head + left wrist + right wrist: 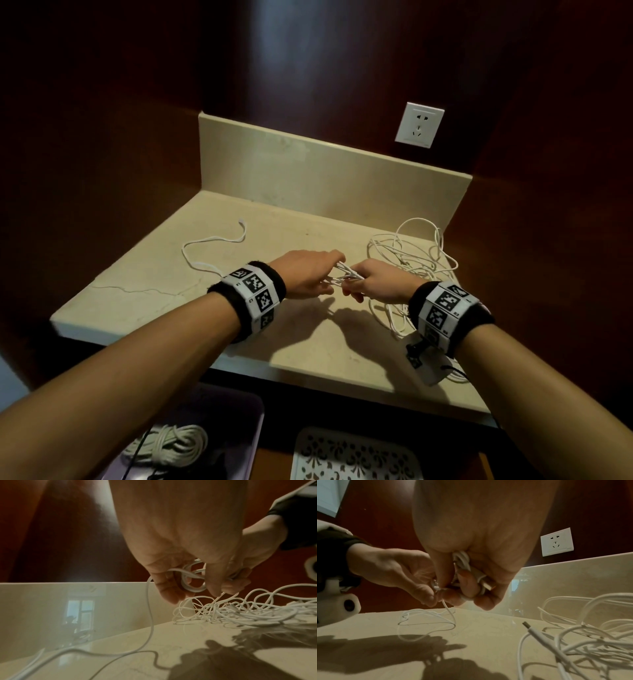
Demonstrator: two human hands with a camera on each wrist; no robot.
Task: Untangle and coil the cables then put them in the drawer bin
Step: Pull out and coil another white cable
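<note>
Head view, left to right. At 9 o'clock on the counter (144, 308) lies the loose tail (219, 240) of the cable being wound, its small connector at the far end. At centre, the left hand (305, 274) pinches this white strand just beside the right hand (376, 281), whose fingers are clenched round the small coil (344, 275) of finished turns, a USB plug (488, 586) trapped among them. At 3 o'clock sits the tangled heap (411, 257) of further white cables, touching nothing but the counter and trailing under the right wrist. At 7 o'clock, below the counter edge, the drawer bin (246, 411) already holds one coiled cable (174, 445); a white perforated tray (352, 459) lies at 6 o'clock.

Risks, as judged: the clenched coil may spring open if the right fingers relax while the left hand takes a new length. The tail, dragged across the counter, may loop on itself and form a kink. The heap lies close under the right wrist; a strand could catch on the wristband and be pulled towards the edge. The trapped plug may bend the turns unevenly.
</note>
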